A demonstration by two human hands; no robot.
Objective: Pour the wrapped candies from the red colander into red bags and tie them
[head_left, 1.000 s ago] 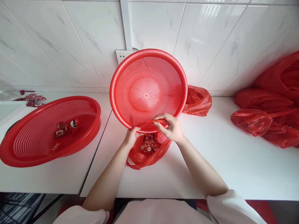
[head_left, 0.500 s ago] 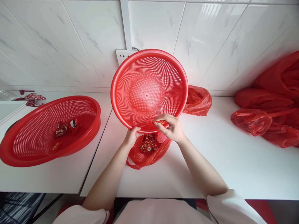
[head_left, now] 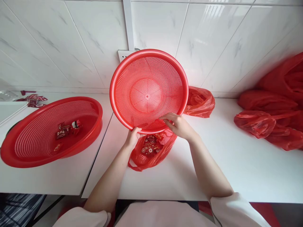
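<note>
A round red perforated basket [head_left: 148,90] stands tilted on edge, its inside facing me, over an open red plastic bag [head_left: 141,159] of red wrapped candies [head_left: 150,147]. My left hand [head_left: 132,138] is closed on the basket's bottom rim. My right hand [head_left: 179,126] lies on the lower right rim, fingers inside the basket and thumb behind, gripping it. No candy shows in its fingers.
A second red basket [head_left: 30,151] holding several red candies [head_left: 68,128] sits tilted on the left counter. Tied red bags lie behind the basket [head_left: 200,101] and at the right [head_left: 267,124]. A wall socket [head_left: 122,54] peeks above the basket. Loose red wrappers [head_left: 33,99] lie far left.
The small red candy pinched in my right hand is gone from view; that hand now grips the basket's rim. The basket shifted slightly left.
</note>
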